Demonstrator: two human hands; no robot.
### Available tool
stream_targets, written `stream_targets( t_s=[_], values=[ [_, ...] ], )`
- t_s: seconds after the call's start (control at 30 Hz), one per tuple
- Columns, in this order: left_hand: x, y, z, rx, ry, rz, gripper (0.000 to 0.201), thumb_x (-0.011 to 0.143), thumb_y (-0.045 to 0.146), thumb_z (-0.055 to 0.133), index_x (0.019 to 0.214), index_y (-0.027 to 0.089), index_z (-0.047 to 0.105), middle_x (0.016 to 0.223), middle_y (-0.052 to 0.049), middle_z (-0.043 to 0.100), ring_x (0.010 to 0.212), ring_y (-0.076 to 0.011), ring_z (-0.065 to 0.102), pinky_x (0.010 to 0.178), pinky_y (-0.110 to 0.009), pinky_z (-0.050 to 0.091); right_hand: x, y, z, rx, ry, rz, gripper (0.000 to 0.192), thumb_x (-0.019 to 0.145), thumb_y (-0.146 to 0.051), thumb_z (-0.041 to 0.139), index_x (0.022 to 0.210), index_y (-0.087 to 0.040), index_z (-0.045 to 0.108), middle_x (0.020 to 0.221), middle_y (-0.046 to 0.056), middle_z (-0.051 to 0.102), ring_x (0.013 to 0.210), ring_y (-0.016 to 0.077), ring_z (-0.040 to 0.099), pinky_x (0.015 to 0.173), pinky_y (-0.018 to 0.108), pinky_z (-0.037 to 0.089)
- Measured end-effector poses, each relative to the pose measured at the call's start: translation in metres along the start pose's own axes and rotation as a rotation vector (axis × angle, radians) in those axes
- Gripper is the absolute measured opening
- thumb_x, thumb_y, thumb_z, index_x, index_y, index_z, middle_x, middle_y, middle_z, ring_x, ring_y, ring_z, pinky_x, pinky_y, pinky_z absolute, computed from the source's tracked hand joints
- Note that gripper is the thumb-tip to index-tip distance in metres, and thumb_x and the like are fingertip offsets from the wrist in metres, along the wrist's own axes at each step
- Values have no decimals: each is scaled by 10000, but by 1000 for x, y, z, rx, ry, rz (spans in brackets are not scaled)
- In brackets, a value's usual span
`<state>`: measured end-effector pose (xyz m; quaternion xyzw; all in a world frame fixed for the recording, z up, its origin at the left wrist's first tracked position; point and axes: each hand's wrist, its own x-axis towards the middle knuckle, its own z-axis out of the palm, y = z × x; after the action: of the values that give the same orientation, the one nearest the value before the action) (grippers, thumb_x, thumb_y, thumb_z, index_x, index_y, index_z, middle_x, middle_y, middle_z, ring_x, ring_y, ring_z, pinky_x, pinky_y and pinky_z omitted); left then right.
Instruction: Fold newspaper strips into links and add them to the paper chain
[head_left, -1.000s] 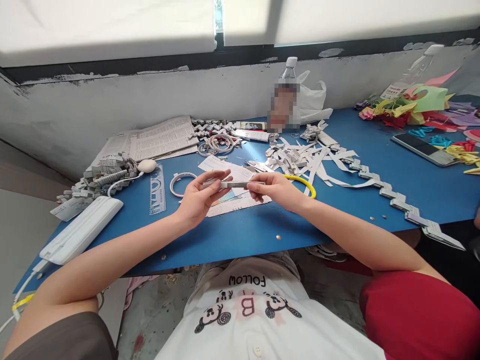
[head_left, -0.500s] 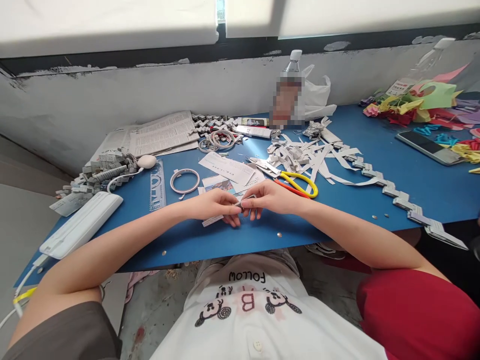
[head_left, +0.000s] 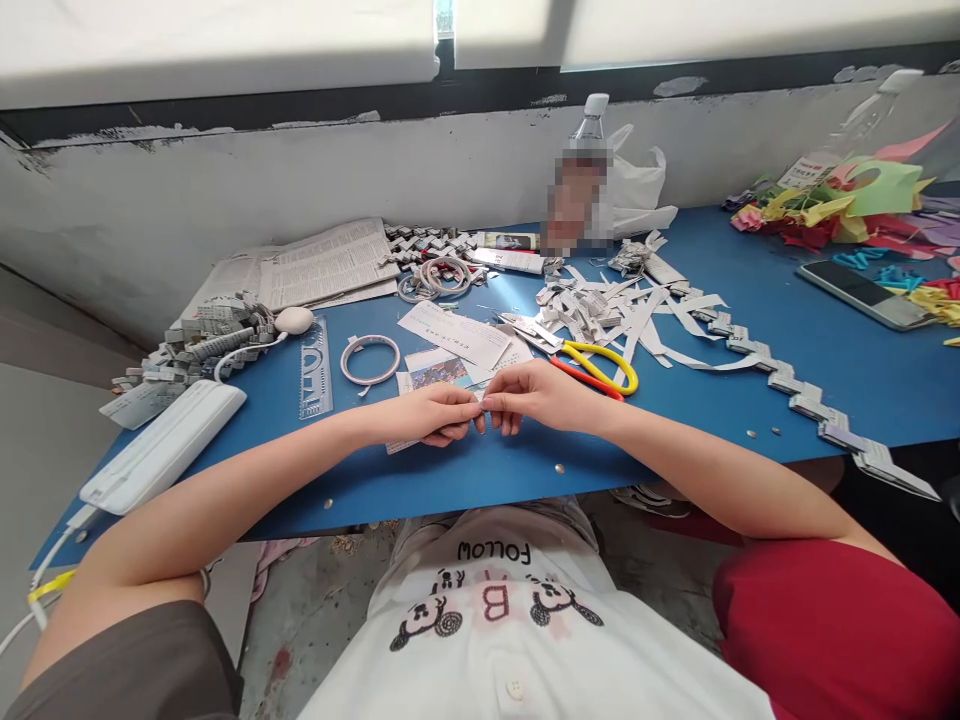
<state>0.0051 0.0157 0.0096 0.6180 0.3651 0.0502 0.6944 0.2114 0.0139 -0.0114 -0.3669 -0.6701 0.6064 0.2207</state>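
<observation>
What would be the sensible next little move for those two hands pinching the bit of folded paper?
Probably press the fold flat against the blue table. The left hand and right hand meet fingertip to fingertip low over it, pinching a small paper piece that is mostly hidden, so a firm crease seems the natural follow-up.

Strewn over the blue worktop (head_left: 862, 370): yellow-handled scissors (head_left: 600, 362) amid cut white paper strips (head_left: 637, 315) near the middle — a clear plastic ruler (head_left: 316, 370) and white tape ring (head_left: 369, 359) toward the left edge. Folded newspaper (head_left: 322, 265) at the back edge — black smartphone (head_left: 862, 293) by bright coloured paper scraps (head_left: 847, 205) at the far right corner.
</observation>
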Motion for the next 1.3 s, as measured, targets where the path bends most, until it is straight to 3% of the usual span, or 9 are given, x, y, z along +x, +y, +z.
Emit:
stream_targets(
  t_s=[0.27, 0.33, 0.43, 0.53, 0.63, 0.73, 0.83, 1.0, 1.3],
  values=[
    [-5, 1, 0, 269, -159, -62, 428, 829, 556, 575, 677, 157, 542, 569, 26, 395, 500, -82, 354, 453, -220, 276, -10, -9, -10, -265, -187, -13, 226, 845, -378, 600, 771, -167, 639, 602, -10, 607, 506, 101, 539, 523, 238, 456],
    [-7, 1, -2, 184, -129, -50, 422, 835, 570, 566, 725, 162, 558, 569, 34, 362, 487, -78, 311, 439, -217, 244, -9, -9, -22, -242, -57, -6, 245, 831, -401, 613, 770, -165, 639, 594, -3, 601, 508, 109, 535, 506, 242, 450],
    [-6, 0, -5, 10, -51, -6, 405, 861, 577, 525, 868, 176, 582, 574, 48, 309, 477, -80, 255, 427, -215, 205, -4, -7, -42, -225, 292, -104, 286, 819, -440, 624, 818, -158, 677, 609, 20, 608, 550, 127, 542, 534, 262, 452],
    [-3, -3, -9, -133, -4, 2, 389, 880, 540, 513, 937, 162, 586, 591, 38, 338, 474, -79, 269, 422, -216, 191, 2, 1, -60, -374, 569, -119, 287, 860, -404, 561, 892, -158, 706, 682, 52, 644, 614, 164, 570, 608, 315, 476],
    [-1, -5, -10, -228, -9, -10, 316, 866, 442, 559, 890, 129, 596, 594, 18, 404, 471, -80, 338, 425, -225, 214, 7, 11, -73, -624, 707, -119, 298, 895, -294, 477, 1016, -166, 717, 952, 116, 687, 861, 242, 625, 782, 404, 497],
    [0, -5, -8, -235, -8, 4, 233, 833, 350, 605, 870, 120, 612, 616, -4, 496, 511, -92, 435, 443, -222, 277, 10, 14, -75, -795, 766, -133, 290, 869, -278, 516, 1028, -166, 731, 1185, 151, 627, 1133, 323, 553, 957, 492, 434],
    [2, -6, -5, -167, 18, 44, 245, 843, 358, 612, 894, 119, 628, 686, -37, 613, 574, -101, 534, 486, -214, 364, 9, 9, -57, -711, 689, -255, 285, 887, -358, 524, 948, -186, 742, 1160, 117, 648, 1118, 286, 574, 972, 449, 436],
    [7, -12, 1, -92, 86, 66, 322, 830, 424, 643, 939, 122, 628, 846, -99, 719, 707, -159, 677, 538, -228, 473, 0, 3, -12, -296, 184, -141, 288, 818, -439, 631, 905, -176, 711, 737, 36, 695, 678, 170, 633, 631, 288, 502],
    [5, -7, 0, -108, 105, 90, 399, 776, 491, 693, 896, 114, 632, 804, -88, 730, 725, -169, 706, 606, -242, 552, -6, 2, -9, -84, 184, -149, 197, 794, -347, 682, 799, -151, 661, 628, 1, 634, 547, 103, 566, 485, 209, 443]
  ],
)
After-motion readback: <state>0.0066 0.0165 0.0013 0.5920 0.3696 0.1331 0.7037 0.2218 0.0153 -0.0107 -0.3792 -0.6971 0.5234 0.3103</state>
